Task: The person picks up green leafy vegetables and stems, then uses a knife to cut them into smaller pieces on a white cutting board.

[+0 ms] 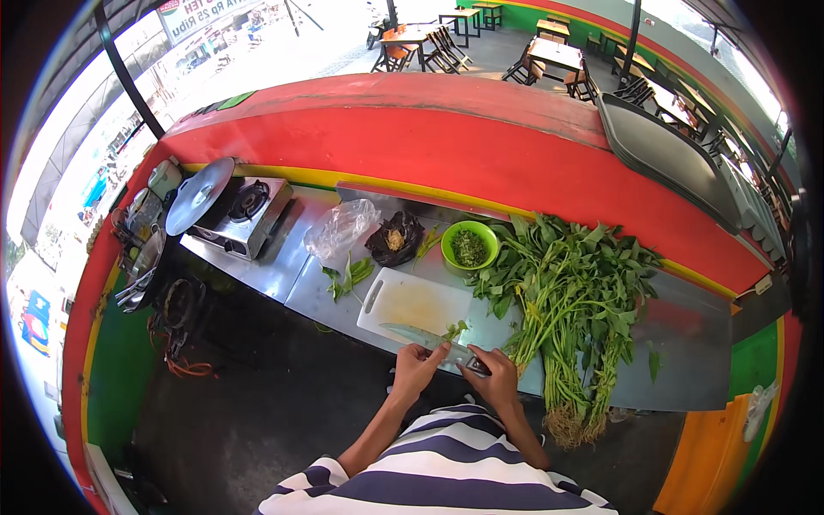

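Observation:
My right hand (494, 378) grips the dark handle of a kitchen knife (412, 333). The broad blade points left, over the near edge of a white plastic cutting board (412, 296) with a yellowish stain. At the blade, my left hand (415, 372) pinches a small leafy sprig (455, 330); whether its fingers also touch the steel is unclear. Just beyond the board stands a lime-green bowl (449, 259) of chopped greens (469, 248). To the right lies a big heap of leafy greens (573, 290), its roots (573, 425) hanging past the counter's near edge.
Left of the board are loose leaves (351, 275), a clear plastic bag (342, 228) and a black plastic bag (386, 239). A gas stove (248, 215) and wok lid (201, 196) stand farther left. A red wall (399, 138) borders the metal counter (682, 347); trays (669, 161) rest on it.

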### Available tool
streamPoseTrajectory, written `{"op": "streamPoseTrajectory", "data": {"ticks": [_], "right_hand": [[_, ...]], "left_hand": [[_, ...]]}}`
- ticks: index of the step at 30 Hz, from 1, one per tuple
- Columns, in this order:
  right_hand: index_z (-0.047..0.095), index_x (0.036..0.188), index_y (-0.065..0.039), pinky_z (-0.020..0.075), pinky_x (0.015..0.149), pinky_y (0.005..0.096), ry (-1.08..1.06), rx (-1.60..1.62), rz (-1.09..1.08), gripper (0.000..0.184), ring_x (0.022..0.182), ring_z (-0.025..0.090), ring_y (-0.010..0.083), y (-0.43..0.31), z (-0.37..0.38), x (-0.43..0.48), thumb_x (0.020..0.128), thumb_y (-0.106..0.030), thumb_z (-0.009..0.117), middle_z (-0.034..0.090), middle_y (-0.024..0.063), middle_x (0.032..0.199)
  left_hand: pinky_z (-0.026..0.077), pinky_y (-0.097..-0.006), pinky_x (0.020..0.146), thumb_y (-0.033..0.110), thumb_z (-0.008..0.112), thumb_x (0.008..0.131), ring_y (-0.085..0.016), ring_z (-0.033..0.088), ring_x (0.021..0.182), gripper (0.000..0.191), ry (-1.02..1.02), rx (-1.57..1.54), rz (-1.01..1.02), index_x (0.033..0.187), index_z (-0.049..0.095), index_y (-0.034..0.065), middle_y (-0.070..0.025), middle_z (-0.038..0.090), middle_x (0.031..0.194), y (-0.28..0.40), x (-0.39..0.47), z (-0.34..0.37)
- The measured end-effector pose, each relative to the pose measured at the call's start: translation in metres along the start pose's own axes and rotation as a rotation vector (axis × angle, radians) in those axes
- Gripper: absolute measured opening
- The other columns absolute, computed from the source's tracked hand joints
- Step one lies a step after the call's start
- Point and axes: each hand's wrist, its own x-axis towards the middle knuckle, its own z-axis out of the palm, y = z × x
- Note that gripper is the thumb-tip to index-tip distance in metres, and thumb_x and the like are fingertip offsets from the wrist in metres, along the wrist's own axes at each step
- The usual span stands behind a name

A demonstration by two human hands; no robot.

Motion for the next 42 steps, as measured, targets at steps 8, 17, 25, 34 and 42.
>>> {"op": "streamPoseTrajectory", "data": {"ticks": [8,17,25,34,42], "right_hand": [[0.074,0.115,-0.006,0.0537,0.065,0.0373,0.021,-0.018,-0.001,0.046,0.071,0.066,0.0267,-0.002,-0.002,-0.003,0.074,-0.023,0.086,0.072,0.0117,0.081],[0.075,0.113,-0.006,0.0479,0.057,0.0331,0.093,-0.014,-0.088,0.046,0.062,0.06,0.0204,-0.001,0.003,-0.008,0.072,-0.021,0.09,0.063,0.0077,0.074],[0.073,0.116,-0.008,0.052,0.063,0.0358,0.032,0.004,0.015,0.047,0.068,0.065,0.0247,-0.01,0.002,-0.019,0.073,-0.021,0.088,0.066,0.0102,0.078],[0.073,0.117,-0.006,0.0537,0.068,0.0389,0.024,-0.062,-0.092,0.046,0.073,0.068,0.0289,-0.034,0.012,-0.03,0.076,-0.023,0.085,0.071,0.0141,0.085],[0.072,0.121,-0.006,0.0541,0.068,0.0401,0.036,-0.212,-0.006,0.049,0.076,0.068,0.0301,-0.071,0.042,-0.044,0.08,-0.031,0.082,0.07,0.0129,0.082]], "left_hand": [[0.04,-0.0253,0.06,0.029,0.079,0.087,-0.008,0.057,0.066,0.032,-0.075,0.054,-0.038,0.089,0.075,-0.0028,-0.0036,0.069,0.076,-0.003,0.004,-0.003],[0.036,-0.025,0.051,0.031,0.079,0.088,-0.004,0.051,0.057,0.035,-0.012,0.018,0.023,0.082,0.076,-0.0028,0.0008,0.064,0.065,0.01,-0.006,0.001],[0.045,-0.0254,0.061,0.032,0.081,0.088,-0.01,0.061,0.068,0.036,-0.084,-0.016,0.059,0.096,0.075,-0.0028,-0.0047,0.071,0.079,-0.004,-0.009,-0.007],[0.035,-0.0269,0.05,0.03,0.076,0.091,-0.005,0.05,0.057,0.034,-0.045,-0.009,0.182,0.081,0.075,-0.0028,0.0007,0.062,0.063,-0.006,-0.026,-0.03],[0.036,-0.0244,0.05,0.031,0.078,0.09,-0.005,0.052,0.056,0.036,-0.109,0.07,0.148,0.078,0.073,-0.0024,-0.0006,0.065,0.065,-0.004,-0.029,-0.072]]}}
